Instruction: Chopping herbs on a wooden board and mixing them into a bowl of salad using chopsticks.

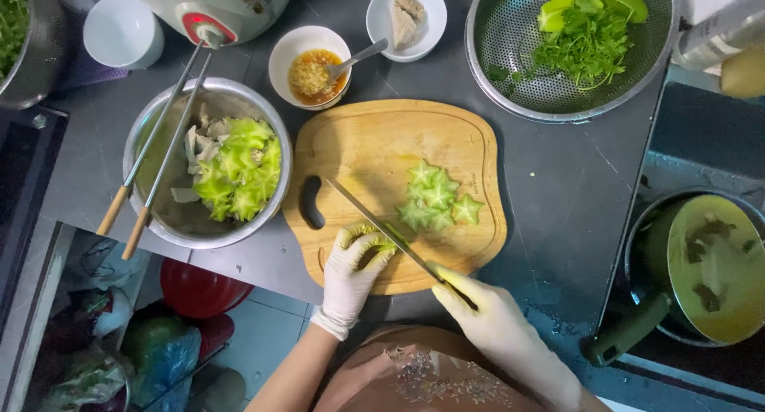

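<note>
My left hand [355,268], in a white glove, presses down on a piece of green star fruit [382,235] at the near edge of the wooden cutting board [374,141]. My gloved right hand [478,304] grips the handle of a knife [374,221], whose blade lies across the fruit, pointing away to the left. A pile of star-shaped slices [434,201] sits on the board just beyond the blade.
A steel bowl [155,165] with star fruit slices, pale meat and chopsticks [159,153] stands left. Behind are a sauce bowl with spoon [312,65], a small dish [406,17], a cup [123,31] and a colander of greens [566,45]. A green pan [701,268] sits right.
</note>
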